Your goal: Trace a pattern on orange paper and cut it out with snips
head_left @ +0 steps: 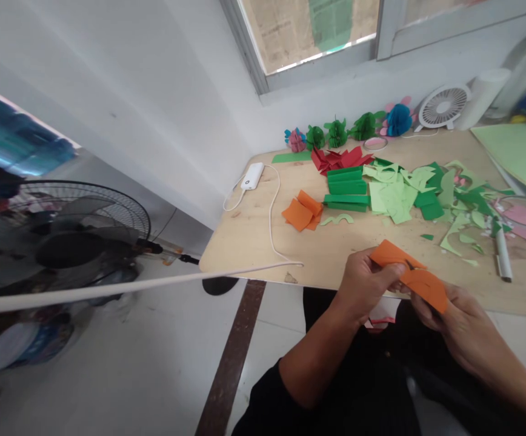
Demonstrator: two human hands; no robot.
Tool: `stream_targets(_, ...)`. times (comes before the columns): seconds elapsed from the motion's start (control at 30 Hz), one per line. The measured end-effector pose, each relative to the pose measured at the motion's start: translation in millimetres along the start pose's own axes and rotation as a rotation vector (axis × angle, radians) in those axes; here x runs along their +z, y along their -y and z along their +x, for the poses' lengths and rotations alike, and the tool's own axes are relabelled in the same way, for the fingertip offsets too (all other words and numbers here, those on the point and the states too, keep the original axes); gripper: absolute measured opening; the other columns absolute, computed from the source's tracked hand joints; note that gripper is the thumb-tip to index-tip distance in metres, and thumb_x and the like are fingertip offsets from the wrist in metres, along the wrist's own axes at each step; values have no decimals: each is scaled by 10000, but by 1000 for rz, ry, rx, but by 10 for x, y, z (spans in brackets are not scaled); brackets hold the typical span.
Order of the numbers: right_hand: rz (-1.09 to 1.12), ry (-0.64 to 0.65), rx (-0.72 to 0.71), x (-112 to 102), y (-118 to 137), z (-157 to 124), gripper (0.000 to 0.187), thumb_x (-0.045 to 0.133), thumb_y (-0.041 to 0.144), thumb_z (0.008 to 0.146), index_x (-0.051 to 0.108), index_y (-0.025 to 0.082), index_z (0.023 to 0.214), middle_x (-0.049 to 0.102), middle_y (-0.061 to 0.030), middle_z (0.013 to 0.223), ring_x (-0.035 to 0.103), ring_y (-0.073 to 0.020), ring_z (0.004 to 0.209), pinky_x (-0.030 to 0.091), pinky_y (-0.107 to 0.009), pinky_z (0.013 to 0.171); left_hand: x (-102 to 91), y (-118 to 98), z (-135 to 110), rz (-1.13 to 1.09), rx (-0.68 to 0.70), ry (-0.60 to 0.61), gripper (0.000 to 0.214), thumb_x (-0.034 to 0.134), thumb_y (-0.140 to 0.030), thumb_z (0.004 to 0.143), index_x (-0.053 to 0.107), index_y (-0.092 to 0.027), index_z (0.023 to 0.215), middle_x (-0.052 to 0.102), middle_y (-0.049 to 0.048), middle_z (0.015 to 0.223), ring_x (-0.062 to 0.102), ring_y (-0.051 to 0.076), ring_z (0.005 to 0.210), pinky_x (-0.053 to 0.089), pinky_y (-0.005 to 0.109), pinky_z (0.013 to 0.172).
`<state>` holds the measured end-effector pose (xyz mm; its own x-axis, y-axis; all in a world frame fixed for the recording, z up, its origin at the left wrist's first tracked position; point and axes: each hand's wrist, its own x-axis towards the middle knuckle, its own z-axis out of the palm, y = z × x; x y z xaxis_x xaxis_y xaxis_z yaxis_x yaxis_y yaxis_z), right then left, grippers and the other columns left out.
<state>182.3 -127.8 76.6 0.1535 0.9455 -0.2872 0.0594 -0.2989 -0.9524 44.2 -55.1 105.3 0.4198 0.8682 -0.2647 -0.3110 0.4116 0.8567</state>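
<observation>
Both my hands hold a piece of orange paper point(420, 284) over the near edge of the wooden table point(254, 242). My left hand point(365, 284) pinches its upper left part. My right hand point(454, 315) grips it from underneath on the right. A dark slit or small tool tip shows in the paper's middle; I cannot tell which. A stack of orange paper squares point(303, 212) lies on the table beyond my hands.
Green paper strips and scraps point(399, 194), red pieces point(338, 158), paper flowers point(336, 133), a small white fan point(442, 108), a white pen point(502, 254) and a power bank point(252, 175) with its cable lie on the table. A floor fan point(63, 236) stands left.
</observation>
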Motion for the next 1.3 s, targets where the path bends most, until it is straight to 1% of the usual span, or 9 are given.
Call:
stream_targets(0.1,-25,-1,-28,6,25,-1,665,568,764,797,379,214,475,323,29,503,278,-96,492,244,-273,483,-7,-2,-7,-4,-9,1,229,769,-334,625,677,-140,706,625,-13,623,501,75,528,419,237,571)
stream_targets(0.23,-30,19,-19,7,42,-14,671,559,783,792,372,219,482,314,34,498,260,-94,483,236,-272,468,2,-1,-21,-21,-14,-7,242,781,-342,614,675,-143,701,627,-15,620,500,73,517,421,235,561)
stream_targets(0.5,38,48,27,-7,-77,-36,620,574,691,844,361,218,504,314,31,535,259,-100,524,237,-269,482,21,11,-31,-32,-23,-20,214,774,-316,597,692,-141,687,658,-2,640,541,84,547,417,218,547)
stream_targets(0.63,44,50,15,-25,-113,-50,614,579,694,836,360,223,510,309,34,534,253,-99,518,230,-271,473,32,0,-44,-49,-38,-12,221,779,-325,586,697,-145,686,668,4,651,535,87,545,425,224,549)
stream_targets(0.77,18,61,26,-10,-74,-55,627,571,720,835,341,227,525,318,38,534,251,-95,513,235,-269,469,22,-4,-55,-40,-34,-33,228,792,-325,582,700,-141,680,668,10,650,538,91,549,425,218,545)
stream_targets(0.9,-28,59,40,12,-42,-64,608,529,750,849,390,229,569,313,51,530,223,-91,504,218,-268,462,12,4,-63,-57,-38,-51,247,810,-328,580,711,-134,695,672,13,664,546,94,570,441,216,557)
stream_targets(1.03,-63,54,25,22,-23,-81,604,523,743,856,388,227,574,324,47,541,249,-93,511,249,-266,473,18,16,-66,-75,-42,-58,251,826,-323,580,708,-133,696,674,14,659,557,102,575,461,223,561)
stream_targets(1.2,-43,45,31,37,11,-79,597,533,739,845,397,225,575,335,42,527,250,-91,499,238,-257,455,15,9,-63,-61,-50,-64,258,833,-333,574,714,-137,693,686,28,674,592,130,609,497,255,589)
stream_targets(1.3,1,48,44,42,21,-68,586,548,742,838,424,219,603,331,48,526,230,-84,500,217,-249,453,4,-4,-53,-33,-48,-48,257,827,-333,584,716,-137,708,689,31,688,587,127,623,488,251,601)
